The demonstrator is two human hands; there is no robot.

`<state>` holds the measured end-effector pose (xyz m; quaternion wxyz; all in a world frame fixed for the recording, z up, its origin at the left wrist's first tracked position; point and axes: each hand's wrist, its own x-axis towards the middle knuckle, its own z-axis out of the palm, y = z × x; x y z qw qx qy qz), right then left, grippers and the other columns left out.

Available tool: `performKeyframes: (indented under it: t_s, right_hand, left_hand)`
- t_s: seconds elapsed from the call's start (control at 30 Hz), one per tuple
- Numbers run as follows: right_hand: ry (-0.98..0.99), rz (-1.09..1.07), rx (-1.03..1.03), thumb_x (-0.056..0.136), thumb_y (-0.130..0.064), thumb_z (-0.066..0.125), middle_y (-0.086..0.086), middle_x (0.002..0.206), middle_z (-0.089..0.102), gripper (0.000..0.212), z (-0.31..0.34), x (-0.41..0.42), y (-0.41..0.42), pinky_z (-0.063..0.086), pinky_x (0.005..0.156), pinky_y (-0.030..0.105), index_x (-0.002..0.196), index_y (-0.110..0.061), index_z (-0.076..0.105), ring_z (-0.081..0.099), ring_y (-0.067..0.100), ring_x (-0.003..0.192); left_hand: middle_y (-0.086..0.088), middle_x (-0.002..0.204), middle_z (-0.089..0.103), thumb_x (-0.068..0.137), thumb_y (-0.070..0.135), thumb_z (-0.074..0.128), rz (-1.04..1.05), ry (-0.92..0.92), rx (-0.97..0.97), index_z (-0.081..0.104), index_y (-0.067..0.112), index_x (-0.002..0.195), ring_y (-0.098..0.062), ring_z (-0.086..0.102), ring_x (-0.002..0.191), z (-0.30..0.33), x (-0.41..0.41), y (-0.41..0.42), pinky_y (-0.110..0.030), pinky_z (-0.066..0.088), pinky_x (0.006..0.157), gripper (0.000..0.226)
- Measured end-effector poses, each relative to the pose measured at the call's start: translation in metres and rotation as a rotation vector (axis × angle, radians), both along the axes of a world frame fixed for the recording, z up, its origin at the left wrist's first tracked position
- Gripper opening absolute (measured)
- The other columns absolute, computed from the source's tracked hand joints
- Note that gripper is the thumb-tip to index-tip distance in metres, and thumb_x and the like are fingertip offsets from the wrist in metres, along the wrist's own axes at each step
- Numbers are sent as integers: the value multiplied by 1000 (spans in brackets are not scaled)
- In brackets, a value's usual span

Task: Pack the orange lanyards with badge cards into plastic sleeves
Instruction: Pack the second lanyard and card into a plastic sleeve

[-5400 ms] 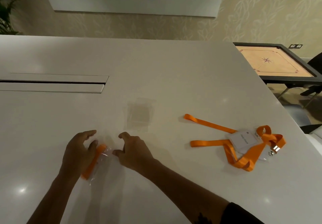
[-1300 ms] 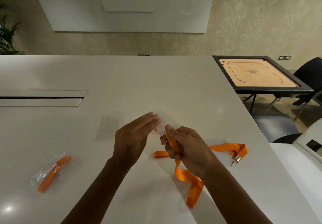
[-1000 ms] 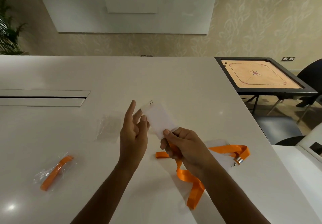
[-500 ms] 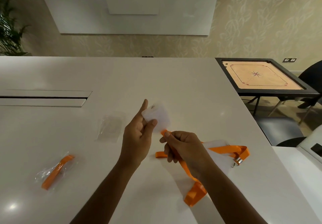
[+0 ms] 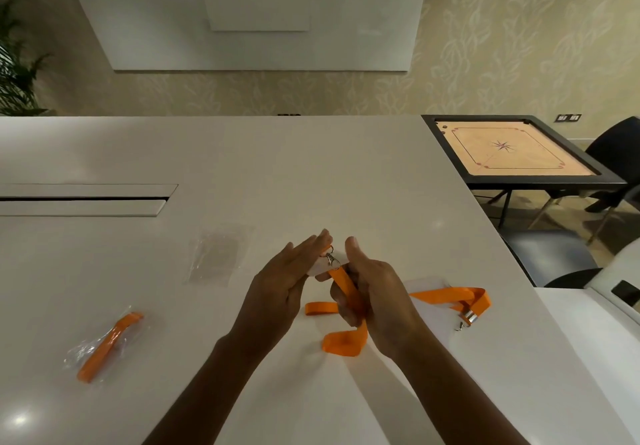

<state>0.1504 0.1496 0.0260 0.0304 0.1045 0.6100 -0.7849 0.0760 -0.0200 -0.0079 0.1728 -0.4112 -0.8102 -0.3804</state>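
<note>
The badge card (image 5: 313, 269) is almost wholly hidden behind the left hand (image 5: 277, 292); only a pale corner shows. The right hand (image 5: 375, 292) covers the middle of the orange lanyard (image 5: 343, 344), so how its fingers (image 5: 341, 302) grip the strap cannot be told. Any print on the card is unreadable. The second lanyard (image 5: 450, 297) is partly hidden behind the right wrist. The empty plastic sleeve (image 5: 216, 254) is faint, with unclear edges. The worktop (image 5: 242, 174) runs off the picture's left and bottom edges.
</note>
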Motion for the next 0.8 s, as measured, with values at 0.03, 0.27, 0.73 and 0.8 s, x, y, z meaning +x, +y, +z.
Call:
performKeyframes:
  t_s: [0.03,0.27,0.73,0.8]
  right_hand:
    - [14,-8,9,101,-63,50,11,65,60,63,-1,1,-1,43,48,28,97,-10,82,49,18,49]
    - [65,-6,-24,106,-45,58,11,64,60,40,-4,3,-6,40,45,27,106,-12,80,42,20,46]
    - [42,-21,124,104,-49,57,8,61,60,43,-5,1,-18,40,43,24,93,-16,81,45,18,43]
    - [24,-17,152,104,-51,56,9,61,61,45,-5,1,-19,41,44,24,93,-16,82,47,19,44]
  left_hand:
    - [0,153,54,101,-1,56,4,27,-11,42,14,154,-22,56,140,-1,0,-1,-55,47,114,57]
    - [6,166,38,102,-4,55,160,-145,134,33,17,162,-5,29,155,2,0,-4,-24,33,123,67]
    - [14,114,79,99,20,65,153,-928,654,39,27,159,-15,77,109,18,-2,-11,-34,64,83,66]
    - [18,109,79,100,17,64,175,-906,681,39,26,159,-12,77,106,18,-2,-10,-31,64,80,65]
